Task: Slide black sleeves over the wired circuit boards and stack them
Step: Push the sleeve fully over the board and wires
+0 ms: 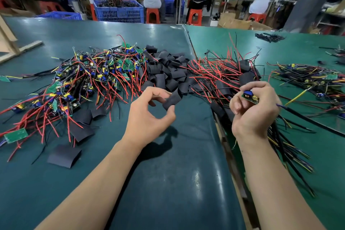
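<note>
My left hand (pixel 149 115) pinches one black sleeve (pixel 172 100) between thumb and fingertips, just above the green table. My right hand (pixel 255 110) grips a small green circuit board (pixel 250 97) with blue and yellow parts; its wires trail off to the right. The two hands are apart, sleeve and board not touching. A heap of loose black sleeves (pixel 168 69) lies behind the left hand. To the left sprawls a pile of bare wired boards (pixel 89 80) with red and black leads. Sleeved boards (pixel 233 80) lie stacked behind and under my right hand.
Flat sleeves (pixel 64 156) lie loose at the near left. Another wired bundle (pixel 309 78) sits at the far right. A seam (pixel 220 130) divides the two table mats. Blue crates (pixel 119 10), orange stools and seated workers fill the background.
</note>
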